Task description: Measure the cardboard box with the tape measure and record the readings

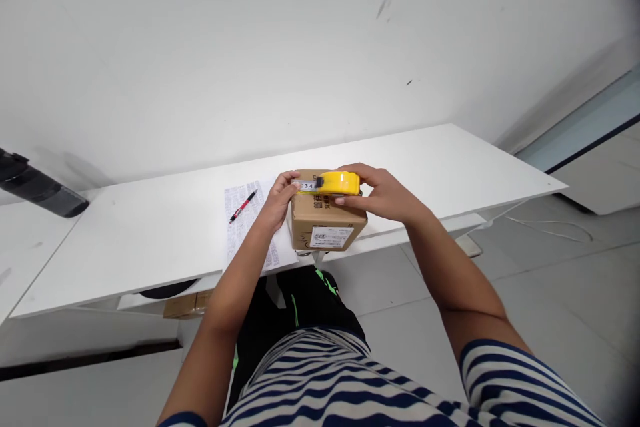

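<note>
A small brown cardboard box (325, 223) with a white label on its front stands at the near edge of a white table (150, 233). A yellow tape measure (339, 182) lies on top of the box. My right hand (383, 195) grips the yellow case from the right. My left hand (277, 199) pinches the end of the white numbered tape blade (307, 185), drawn a short way out to the left over the box's top edge.
A printed paper sheet (240, 223) lies on the table left of the box with a red and black pen (243, 206) on it. A black cylindrical object (40, 190) sits at the far left. A white wall stands behind the table, and another cardboard box (183, 305) is under it.
</note>
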Available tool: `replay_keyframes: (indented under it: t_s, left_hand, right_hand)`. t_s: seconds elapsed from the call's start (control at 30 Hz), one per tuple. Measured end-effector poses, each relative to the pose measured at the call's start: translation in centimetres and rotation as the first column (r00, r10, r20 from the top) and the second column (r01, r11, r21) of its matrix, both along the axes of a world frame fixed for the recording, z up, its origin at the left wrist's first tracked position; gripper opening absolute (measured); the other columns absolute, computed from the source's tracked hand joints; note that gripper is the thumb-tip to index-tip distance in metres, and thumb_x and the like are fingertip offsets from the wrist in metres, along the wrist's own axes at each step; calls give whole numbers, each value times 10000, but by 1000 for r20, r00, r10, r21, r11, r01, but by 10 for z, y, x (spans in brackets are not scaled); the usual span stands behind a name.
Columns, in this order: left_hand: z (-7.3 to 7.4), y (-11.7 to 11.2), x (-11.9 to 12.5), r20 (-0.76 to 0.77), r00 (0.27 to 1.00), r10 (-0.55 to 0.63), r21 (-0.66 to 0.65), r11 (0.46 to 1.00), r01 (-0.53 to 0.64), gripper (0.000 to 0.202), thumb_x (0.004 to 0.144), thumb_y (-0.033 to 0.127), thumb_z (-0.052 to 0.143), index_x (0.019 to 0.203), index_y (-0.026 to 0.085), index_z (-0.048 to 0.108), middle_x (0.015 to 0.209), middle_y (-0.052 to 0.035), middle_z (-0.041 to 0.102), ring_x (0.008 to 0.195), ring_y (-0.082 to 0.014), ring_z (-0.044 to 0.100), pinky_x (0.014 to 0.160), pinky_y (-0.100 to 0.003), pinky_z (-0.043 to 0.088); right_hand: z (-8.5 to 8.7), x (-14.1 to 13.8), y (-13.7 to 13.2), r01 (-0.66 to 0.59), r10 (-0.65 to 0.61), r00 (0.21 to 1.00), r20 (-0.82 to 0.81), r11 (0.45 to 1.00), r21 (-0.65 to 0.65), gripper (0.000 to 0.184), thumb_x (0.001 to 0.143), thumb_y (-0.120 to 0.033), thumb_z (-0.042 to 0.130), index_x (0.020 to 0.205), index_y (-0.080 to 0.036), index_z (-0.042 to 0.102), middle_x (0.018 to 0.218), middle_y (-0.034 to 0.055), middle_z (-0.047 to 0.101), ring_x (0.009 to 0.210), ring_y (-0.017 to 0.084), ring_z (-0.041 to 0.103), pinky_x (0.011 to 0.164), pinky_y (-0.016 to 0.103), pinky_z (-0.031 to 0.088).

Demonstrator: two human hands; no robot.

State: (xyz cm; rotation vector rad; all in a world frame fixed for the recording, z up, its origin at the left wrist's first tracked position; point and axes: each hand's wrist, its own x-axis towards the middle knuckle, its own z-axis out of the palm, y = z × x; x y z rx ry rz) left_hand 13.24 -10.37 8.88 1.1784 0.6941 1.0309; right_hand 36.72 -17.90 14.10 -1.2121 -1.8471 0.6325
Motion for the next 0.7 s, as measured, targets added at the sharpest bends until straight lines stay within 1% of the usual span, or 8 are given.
replay_keyframes:
  t_s: [0.2, 0.3, 0.37, 0.47, 0.53, 0.6, 0.67, 0.7]
  left_hand:
    - [-18, 4, 1, -49, 998, 32, 110, 994, -27, 415, 946, 568, 576, 1241, 281, 634, 1402, -37, 666, 1381, -240, 558, 1119, -344, 447]
    - [-26, -7, -7, -101, 994, 45, 143, 989, -31, 530, 998, 681, 415, 1357, 347, 614, 1541, -23, 591, 1532, -253, 424, 1181, -387, 397]
    - [-30, -22, -15, -136, 990, 49, 149, 988, -29, 623, 997, 740, 306, 1464, 396, 532, 1661, -8, 463, 1605, -249, 309, 1214, -421, 369]
    - [-32, -38, -33, -323, 943, 85, 158, 987, -35, 735, 988, 766, 226, 1595, 377, 371, 1759, -23, 276, 1640, -248, 223, 1265, -447, 317]
    - [-31, -34, -49, -505, 845, 175, 212, 974, -75, 758, 997, 727, 303, 1619, 296, 343, 1755, -73, 279, 1627, -262, 258, 1288, -437, 290]
    - [-30, -16, -68, -675, 667, 314, 322, 940, -116, 718, 999, 640, 418, 1577, 214, 421, 1710, -125, 364, 1601, -288, 306, 1299, -439, 273]
    - [-34, 12, -88, -805, 391, 446, 441, 891, -109, 635, 982, 552, 501, 1495, 178, 525, 1675, -159, 413, 1606, -338, 270, 1307, -497, 231]
    - [-38, 26, -97, -850, 227, 475, 462, 880, -113, 657, 958, 544, 551, 1498, 173, 522, 1704, -176, 355, 1624, -384, 198, 1297, -565, 211]
  right_hand:
    - [20, -44, 14, -34, 34, 971, 236, 999, -7, 460, 892, -462, 710, 1323, -326, 623, 1259, 67, 737, 1075, 330, 709, 898, 510, 580]
    - [11, -58, 11, -18, -7, 951, 309, 997, 75, 442, 923, -421, 663, 1346, -316, 592, 1275, 79, 739, 1080, 340, 717, 932, 541, 564]
    - [1, -58, 8, -62, -3, 942, 336, 981, 183, 438, 940, -390, 629, 1365, -307, 569, 1376, 87, 705, 1185, 346, 695, 1002, 557, 543]
    - [-10, -45, 11, -85, -44, 903, 427, 957, 278, 456, 965, -403, 577, 1403, -286, 535, 1472, 91, 655, 1268, 338, 668, 1021, 540, 545]
    - [-12, -32, 25, -47, -119, 839, 531, 956, 289, 471, 968, -429, 561, 1406, -258, 541, 1458, 105, 665, 1212, 335, 694, 938, 496, 574]
    - [-9, -17, 46, -8, -198, 746, 636, 952, 305, 477, 966, -430, 543, 1394, -220, 559, 1443, 133, 671, 1149, 338, 710, 867, 465, 572]
    - [-3, -4, 71, 23, -279, 659, 698, 936, 352, 464, 976, -409, 506, 1375, -182, 571, 1455, 169, 654, 1123, 348, 706, 867, 477, 545]
    - [0, 0, 81, 38, -318, 637, 702, 923, 384, 461, 980, -402, 491, 1366, -165, 574, 1461, 185, 646, 1124, 354, 699, 884, 491, 528]
